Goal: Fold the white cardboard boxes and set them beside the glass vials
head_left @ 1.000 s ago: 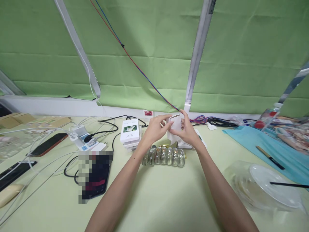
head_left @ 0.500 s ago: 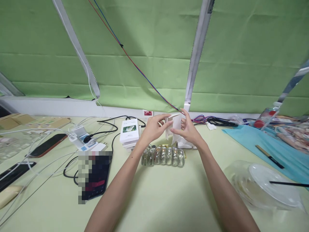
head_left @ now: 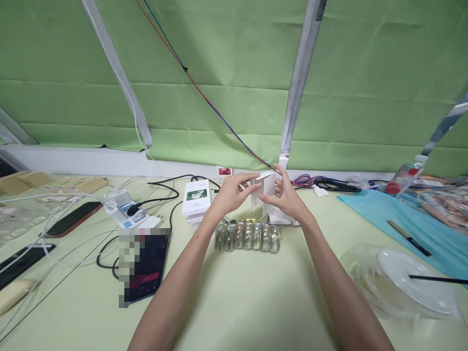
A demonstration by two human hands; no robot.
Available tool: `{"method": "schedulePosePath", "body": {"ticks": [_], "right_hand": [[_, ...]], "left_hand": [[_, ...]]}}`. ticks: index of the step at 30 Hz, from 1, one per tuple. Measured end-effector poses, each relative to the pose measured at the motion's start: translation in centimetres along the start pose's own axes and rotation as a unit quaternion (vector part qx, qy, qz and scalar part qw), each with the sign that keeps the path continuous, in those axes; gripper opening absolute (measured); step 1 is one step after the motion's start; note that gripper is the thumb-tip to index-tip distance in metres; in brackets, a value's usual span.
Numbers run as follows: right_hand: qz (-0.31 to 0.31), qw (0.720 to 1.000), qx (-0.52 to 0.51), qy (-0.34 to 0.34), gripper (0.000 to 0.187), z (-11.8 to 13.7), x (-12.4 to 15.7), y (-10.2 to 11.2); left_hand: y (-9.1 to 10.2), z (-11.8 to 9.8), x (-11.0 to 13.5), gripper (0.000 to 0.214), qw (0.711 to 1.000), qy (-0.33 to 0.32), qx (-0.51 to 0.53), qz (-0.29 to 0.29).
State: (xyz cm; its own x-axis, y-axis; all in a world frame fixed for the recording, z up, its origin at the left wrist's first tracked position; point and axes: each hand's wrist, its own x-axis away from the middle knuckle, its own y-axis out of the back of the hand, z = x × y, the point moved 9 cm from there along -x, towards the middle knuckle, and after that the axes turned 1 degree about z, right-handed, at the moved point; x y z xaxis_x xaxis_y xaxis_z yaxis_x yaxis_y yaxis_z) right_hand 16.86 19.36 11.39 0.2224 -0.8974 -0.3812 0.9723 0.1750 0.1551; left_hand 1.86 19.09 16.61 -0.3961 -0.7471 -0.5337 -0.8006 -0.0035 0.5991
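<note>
Between both hands a small white carton [head_left: 269, 186] is held up above the table, with loose flaps hanging at its lower end. My left hand [head_left: 236, 192] pinches its left side. Thumb and fingers of my right hand [head_left: 288, 195] grip its right side. Just below stands a row of several small clear glass bottles [head_left: 247, 237], side by side. Left of my left hand lies a stack of white boxes [head_left: 197, 197], the top one printed with a green picture. Behind my right wrist more white cartons [head_left: 281, 218] are partly hidden.
At left are a tablet [head_left: 148, 268] beside a power strip [head_left: 133, 217] with cables, and two phones [head_left: 75, 219]. At right stand a lidded clear tub [head_left: 413, 280] with a black straw, a blue cloth [head_left: 369, 204] bearing a box cutter [head_left: 408, 237], and a plastic bottle [head_left: 405, 174].
The white carton has turned slightly and looks more squared open between the hands. Both hands stay in nearly the same place.
</note>
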Motion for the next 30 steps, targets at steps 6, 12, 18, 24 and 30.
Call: {"method": "schedulePosePath", "body": {"ticks": [6, 12, 18, 24, 30], "right_hand": [[0.005, 1.000, -0.004, 0.004, 0.121, 0.0, 0.1, -0.1], [0.011, 1.000, 0.001, 0.008, 0.120, 0.2, 0.1, -0.2], [0.018, 1.000, -0.013, 0.013, 0.121, 0.2, 0.0, -0.3], [0.018, 1.000, -0.007, 0.016, 0.122, 0.2, 0.1, -0.2], [0.016, 1.000, 0.005, 0.023, 0.123, 0.4, 0.1, -0.3]], "left_hand": [[0.1, -0.3, 0.0, 0.035, 1.000, -0.013, -0.015, 0.005], [0.0, -0.6, 0.0, 0.033, 0.999, -0.021, -0.028, 0.010], [0.4, -0.6, 0.0, 0.033, 0.999, -0.029, -0.035, 0.003], [0.5, -0.8, 0.1, 0.032, 0.999, -0.030, -0.043, 0.004], [0.3, -1.0, 0.1, 0.031, 0.998, -0.039, -0.044, 0.005]]}}
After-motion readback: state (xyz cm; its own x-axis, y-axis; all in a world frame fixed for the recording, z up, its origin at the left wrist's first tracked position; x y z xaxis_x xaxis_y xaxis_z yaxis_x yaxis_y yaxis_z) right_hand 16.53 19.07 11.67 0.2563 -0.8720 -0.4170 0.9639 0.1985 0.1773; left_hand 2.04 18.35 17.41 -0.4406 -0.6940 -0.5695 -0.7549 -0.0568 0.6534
